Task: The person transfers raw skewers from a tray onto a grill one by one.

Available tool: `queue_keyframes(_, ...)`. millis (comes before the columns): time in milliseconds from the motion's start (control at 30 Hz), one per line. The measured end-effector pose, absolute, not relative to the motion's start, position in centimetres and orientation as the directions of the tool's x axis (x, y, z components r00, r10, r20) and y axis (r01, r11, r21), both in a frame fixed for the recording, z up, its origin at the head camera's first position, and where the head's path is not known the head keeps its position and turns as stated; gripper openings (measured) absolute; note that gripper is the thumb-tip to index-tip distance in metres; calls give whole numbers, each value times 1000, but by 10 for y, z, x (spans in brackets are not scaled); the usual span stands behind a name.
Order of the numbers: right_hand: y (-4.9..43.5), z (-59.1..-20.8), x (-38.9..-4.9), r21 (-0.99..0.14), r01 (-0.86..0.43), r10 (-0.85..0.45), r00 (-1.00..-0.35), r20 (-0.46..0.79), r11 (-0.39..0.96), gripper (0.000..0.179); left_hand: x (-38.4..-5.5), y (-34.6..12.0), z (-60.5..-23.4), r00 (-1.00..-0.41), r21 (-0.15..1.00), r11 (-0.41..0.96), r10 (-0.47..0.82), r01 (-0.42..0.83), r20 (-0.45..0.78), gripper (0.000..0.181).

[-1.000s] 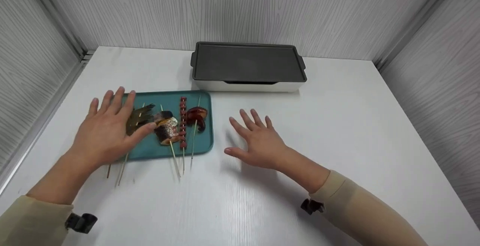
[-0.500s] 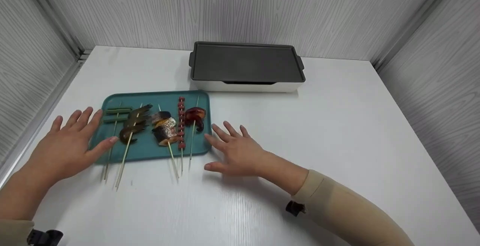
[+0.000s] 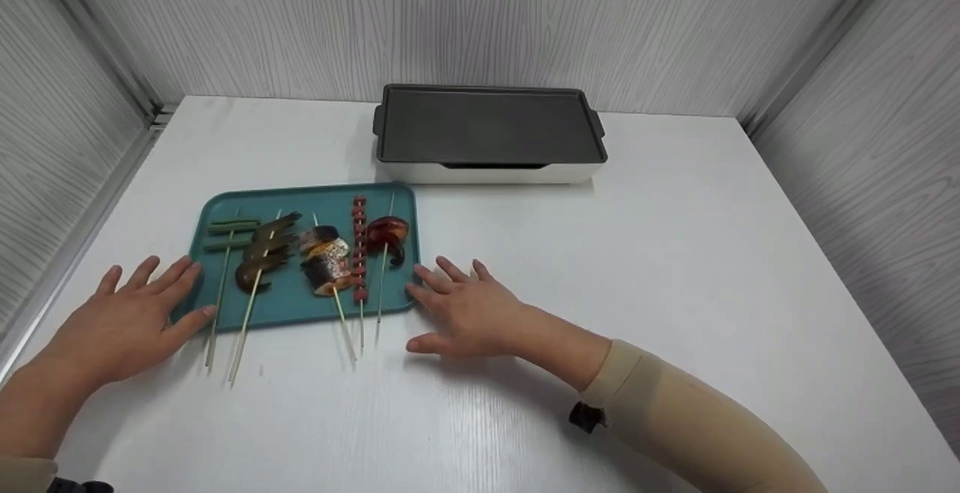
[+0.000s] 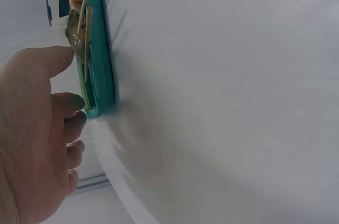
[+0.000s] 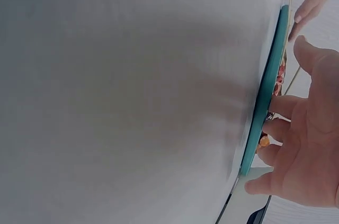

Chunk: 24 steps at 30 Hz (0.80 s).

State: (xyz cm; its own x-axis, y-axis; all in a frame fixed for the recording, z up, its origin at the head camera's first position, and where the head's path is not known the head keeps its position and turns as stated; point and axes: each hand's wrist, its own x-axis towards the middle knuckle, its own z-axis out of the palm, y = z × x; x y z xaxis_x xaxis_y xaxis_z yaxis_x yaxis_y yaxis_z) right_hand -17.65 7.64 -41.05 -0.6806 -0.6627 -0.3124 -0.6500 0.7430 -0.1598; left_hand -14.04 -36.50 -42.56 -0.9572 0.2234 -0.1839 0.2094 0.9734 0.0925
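Note:
A teal tray (image 3: 292, 314) lies left of centre on the table in the head view. Across it lie a green vegetable skewer (image 3: 234, 226), a shrimp skewer (image 3: 264, 249), a fish-chunk skewer (image 3: 327, 272), a skewer of small red pieces (image 3: 360, 253) and a dark red curled one (image 3: 388, 232). Their sticks jut over the front rim. My left hand (image 3: 124, 328) has its fingers spread at the tray's left rim. At the right rim is my right hand (image 3: 476, 314), fingers extended. Whether either hand presses the rim I cannot tell; both wrist views show fingertips close to it.
Behind the tray, against the back wall, stands a white tabletop grill with a dark flat griddle plate (image 3: 491, 127). White table surface (image 3: 675, 253) extends to the right. Wood-grain panels (image 3: 480, 20) border the table at the back and sides.
My left hand has moved from over the tray's left part down and left to its rim, uncovering the vegetable skewer. My right hand has come left to the right rim.

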Motion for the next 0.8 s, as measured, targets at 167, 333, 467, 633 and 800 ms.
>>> queue_keyframes(167, 79, -411, -176, -168, -654, -669, -678, -304, 738, 88, -137, -363, -433, -954, 116, 971, 230, 211, -190, 86)
queue_keyframes(333, 87, -412, -176, -169, -656, -673, -679, -294, 736, 87, -134, -360, -436, -949, 179, 959, 252, 219, -189, 83)
queue_keyframes(467, 97, -412, -175, -166, -663, -679, -677, -284, 730, 87, -134, -354, -437, -942, 233, 943, 282, 237, -183, 80)
queue_keyframes(633, 111, -411, -174, -172, -657, -676, -681, -280, 734, 87, -136, -340, -434, -936, 244, 933, 307, 262, -169, 79)
queue_keyframes(800, 128, -409, -173, -183, -639, -662, -689, -293, 747, 89, -139, -321, -433, -931, 198, 931, 337, 307, -139, 79)
